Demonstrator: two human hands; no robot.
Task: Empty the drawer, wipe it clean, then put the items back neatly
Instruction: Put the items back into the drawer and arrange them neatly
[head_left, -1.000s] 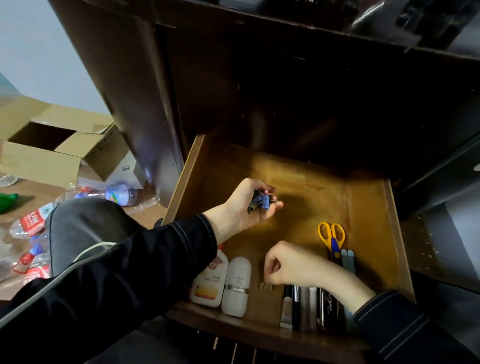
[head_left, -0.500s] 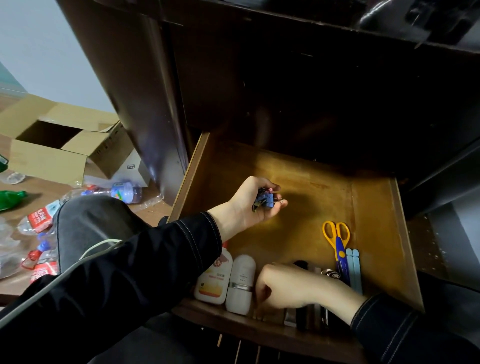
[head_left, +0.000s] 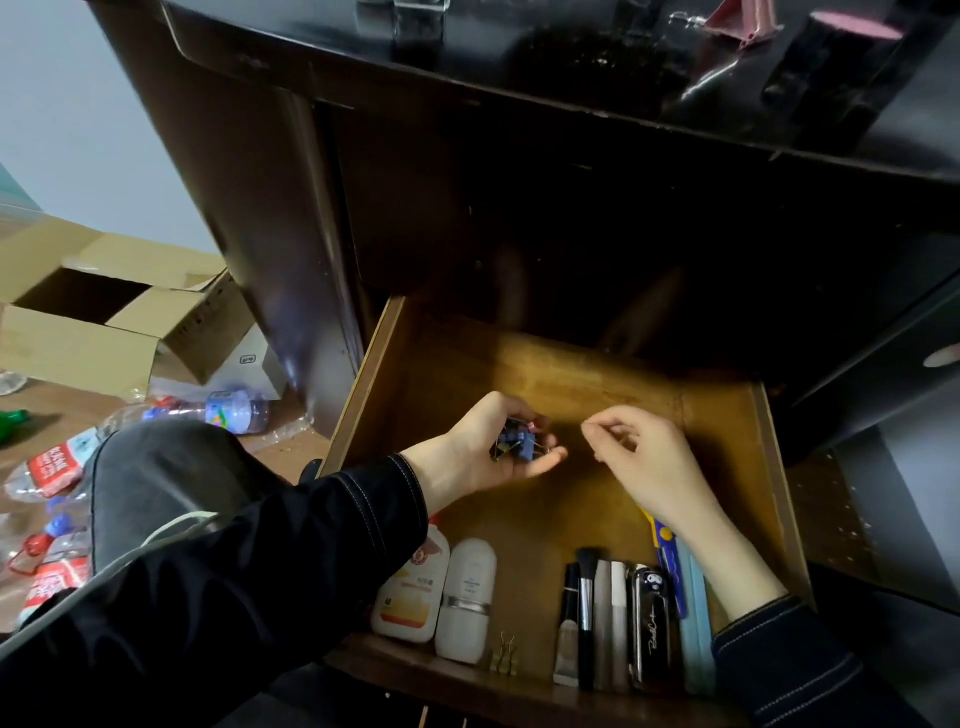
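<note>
Blue and purple clips: a small bunch of binder clips (head_left: 514, 444) lies in the cupped palm of the left hand (head_left: 467, 462).
Left grip: palm up, fingers curled loosely round the clips, thumb over them.
Right grip: the right hand (head_left: 649, 462) has its fingers curled, thumb and forefinger tip drawn together; whether anything sits between them cannot be told.
Hands to each other: the right fingertips are just beside the left palm and its clips, not touching, both above the middle of the drawer floor.
Drawer: the wooden drawer (head_left: 771, 467) is pulled out of a dark cabinet; its back half is bare wood.
Front left of drawer: an orange-and-white bottle (head_left: 413, 592) and a white bottle (head_left: 467, 603) lie side by side.
Front middle: gold binder clips (head_left: 505, 659) rest against the front wall, just beside the white bottle.
Front right: a makeup brush (head_left: 586, 597), slim tubes and a black case (head_left: 649, 623) lie in a row, then scissors (head_left: 665, 540) partly under the right wrist, and light-blue sticks (head_left: 693, 629).
Floor, left: an open cardboard box (head_left: 104, 312) and plastic bottles (head_left: 223, 410).
</note>
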